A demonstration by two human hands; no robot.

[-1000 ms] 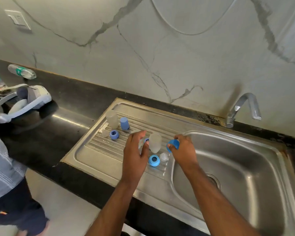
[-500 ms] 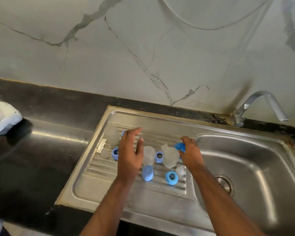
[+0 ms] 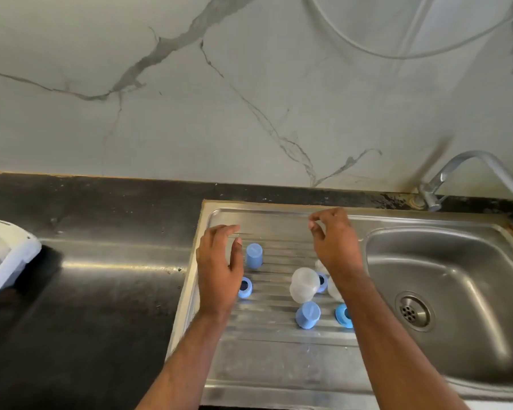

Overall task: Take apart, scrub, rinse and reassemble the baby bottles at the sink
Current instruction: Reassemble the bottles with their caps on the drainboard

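Bottle parts stand scattered on the ribbed steel drainboard [image 3: 267, 362]. A clear bottle body [image 3: 304, 284] is in the middle, with a blue cap [image 3: 307, 315] in front of it and another blue cap [image 3: 253, 255] farther back. Blue screw rings lie at the left [image 3: 245, 287], behind the bottle [image 3: 322, 282] and at the front right [image 3: 344, 315]. A clear piece [image 3: 332, 288] is partly hidden by my right forearm. My left hand [image 3: 219, 270] hovers over the drainboard's left side with relaxed fingers, holding nothing. My right hand [image 3: 335, 244] hovers above the parts, fingers loosely curled, holding nothing.
The sink basin [image 3: 471, 291] with its drain [image 3: 413, 312] lies to the right, and the tap [image 3: 471, 170] stands at its back corner. Black countertop [image 3: 101, 291] stretches left, where a white device [image 3: 9, 255] rests at the edge. A marble wall rises behind.
My right hand no longer holds the blue piece and has lifted toward the back of the drainboard. My left hand has drawn away from the clear bottle to the left.
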